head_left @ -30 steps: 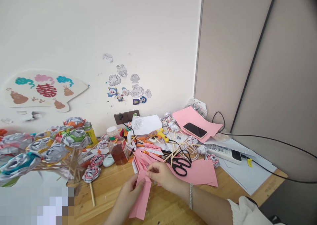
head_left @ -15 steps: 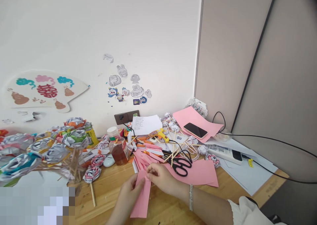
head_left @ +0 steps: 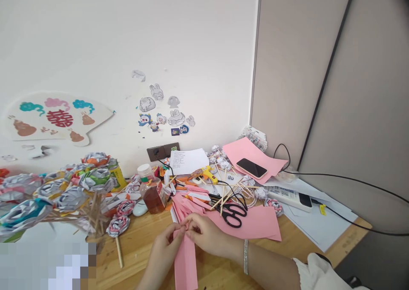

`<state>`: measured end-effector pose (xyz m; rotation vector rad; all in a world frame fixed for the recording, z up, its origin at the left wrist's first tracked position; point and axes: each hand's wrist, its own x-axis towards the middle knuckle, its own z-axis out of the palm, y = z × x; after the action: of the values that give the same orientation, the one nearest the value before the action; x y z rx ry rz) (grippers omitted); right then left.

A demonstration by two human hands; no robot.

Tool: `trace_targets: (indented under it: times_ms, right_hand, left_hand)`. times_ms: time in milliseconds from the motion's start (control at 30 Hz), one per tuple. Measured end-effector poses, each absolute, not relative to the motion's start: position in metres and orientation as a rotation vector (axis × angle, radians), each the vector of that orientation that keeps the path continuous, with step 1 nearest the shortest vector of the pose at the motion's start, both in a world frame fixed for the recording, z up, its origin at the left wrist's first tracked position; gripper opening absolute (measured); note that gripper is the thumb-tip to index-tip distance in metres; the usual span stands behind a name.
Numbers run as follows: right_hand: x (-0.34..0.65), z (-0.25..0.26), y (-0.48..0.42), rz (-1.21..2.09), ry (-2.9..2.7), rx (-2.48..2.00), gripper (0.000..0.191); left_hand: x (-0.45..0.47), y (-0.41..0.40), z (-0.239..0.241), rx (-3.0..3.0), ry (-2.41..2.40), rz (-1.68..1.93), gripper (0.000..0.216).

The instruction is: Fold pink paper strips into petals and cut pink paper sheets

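A strip of pink paper (head_left: 185, 264) hangs down from my two hands over the front of the wooden table, with a lengthwise crease in it. My left hand (head_left: 166, 244) pinches its upper left edge between thumb and fingers. From the right, my right hand (head_left: 204, 232) closes thumb and fingertips on the same top end, and the fingertips of both hands nearly meet there. The very top of the strip is hidden by the fingers. Just beyond lie more pink paper strips (head_left: 183, 207). Black-handled scissors (head_left: 234, 215) rest on a pink sheet (head_left: 263, 222) to the right.
A bottle of reddish liquid (head_left: 153, 196) stands behind my left hand. Paper roses on sticks (head_left: 68, 196) crowd the left side. A yellow glue gun (head_left: 210, 175), loose sticks and a phone (head_left: 252, 167) lie farther back. White sheets (head_left: 319, 226) cover the right corner; a black cable (head_left: 345, 225) crosses them.
The hands have come closer together at the strip's top end. My left hand has shifted up along the strip, whose lower end has swung to the right and toward me.
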<state>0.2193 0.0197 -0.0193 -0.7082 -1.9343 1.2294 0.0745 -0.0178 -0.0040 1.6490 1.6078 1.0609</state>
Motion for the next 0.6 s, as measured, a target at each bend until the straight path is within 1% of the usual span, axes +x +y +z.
trace_targets:
  times_ms: [100,233,400,533,600]
  right_hand:
    - [0.2202,-0.0162,0.0199,1.190,-1.933,-0.696,0.023]
    - [0.2210,-0.0162,0.0210,1.150,-1.919,-0.727,0.023]
    - [0.2201,-0.0193,0.0229,1.197,-1.837,-0.755,0.022]
    - [0.2204,-0.0209,0.0255,1.192,-1.880,-0.773,0.013]
    - [0.2211,-0.0220,0.0268,1.170,-1.934,-0.802,0.012]
  left_hand:
    - [0.0732,-0.0173,-0.0053,1.638,1.642,1.105,0.036]
    - [0.0721,-0.0156,-0.0052,1.600,1.579,1.081,0.033]
    - [0.0717,-0.0157,-0.0018,1.527,1.549,1.026,0.035]
    - [0.0706,-0.0163,-0.0016,1.518,1.551,1.059,0.032]
    - [0.0699,-0.0163,-0.0015,1.529,1.556,1.065,0.030]
